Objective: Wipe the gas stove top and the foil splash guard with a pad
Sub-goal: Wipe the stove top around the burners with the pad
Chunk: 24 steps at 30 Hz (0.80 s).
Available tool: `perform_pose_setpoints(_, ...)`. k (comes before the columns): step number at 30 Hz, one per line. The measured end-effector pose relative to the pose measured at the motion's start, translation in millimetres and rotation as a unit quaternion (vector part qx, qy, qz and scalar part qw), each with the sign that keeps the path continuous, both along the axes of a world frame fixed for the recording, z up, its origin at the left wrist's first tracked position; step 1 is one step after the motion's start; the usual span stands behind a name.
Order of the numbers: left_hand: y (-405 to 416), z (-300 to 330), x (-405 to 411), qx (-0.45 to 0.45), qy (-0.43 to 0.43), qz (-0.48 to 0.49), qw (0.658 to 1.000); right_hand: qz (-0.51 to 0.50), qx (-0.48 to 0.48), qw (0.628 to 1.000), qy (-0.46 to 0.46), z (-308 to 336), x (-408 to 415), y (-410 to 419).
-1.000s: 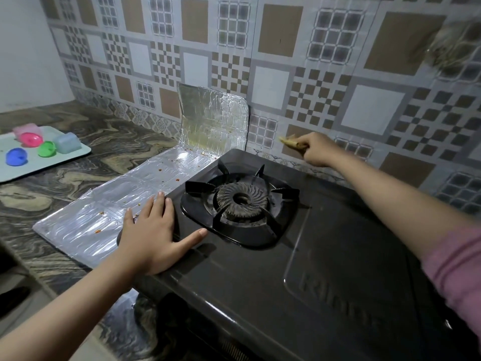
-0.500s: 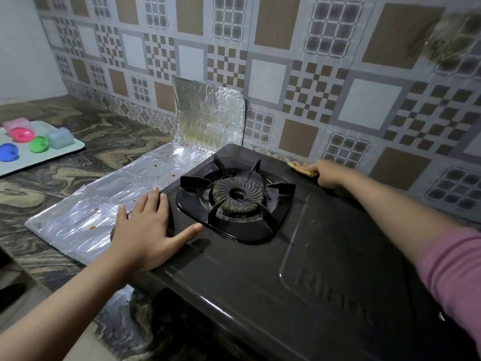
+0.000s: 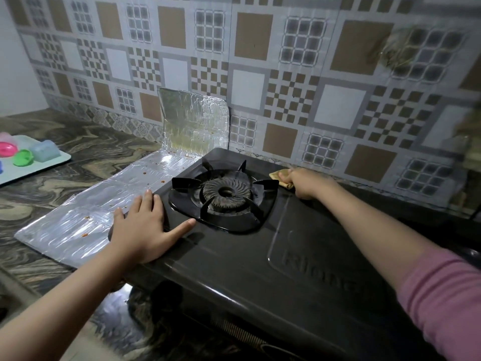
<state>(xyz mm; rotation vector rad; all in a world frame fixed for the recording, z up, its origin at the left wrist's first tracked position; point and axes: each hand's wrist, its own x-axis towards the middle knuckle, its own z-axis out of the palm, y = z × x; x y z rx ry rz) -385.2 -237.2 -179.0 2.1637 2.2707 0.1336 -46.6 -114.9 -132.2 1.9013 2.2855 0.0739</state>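
My right hand [image 3: 303,182] grips a yellow-brown pad [image 3: 279,177] on the black gas stove top [image 3: 234,256], left hand [image 3: 145,227] flat bracing its edge; wiping stove, spattered foil splash guard [image 3: 194,123] beyond the left hand likely next.

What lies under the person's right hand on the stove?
A yellowish pad, gripped by the right hand, rests on the black stove top. The fingers cover most of the pad.

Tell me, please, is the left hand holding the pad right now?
No, the left hand lies flat and empty on the stove top, while the right hand grips the pad.
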Motion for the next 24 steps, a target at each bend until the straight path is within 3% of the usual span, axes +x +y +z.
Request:
perform_pose_setpoints(11, 0, -1, -2, 0.007, -0.005, -0.005, 1.000, -0.013, -0.003, 1.000, 0.015, -1, -12, -27)
perform_pose_setpoints(24, -6, 1, -3, 0.009, -0.047, -0.029, 0.998, -0.059, -0.003, 0.998, -0.029, 3, -52, -96)
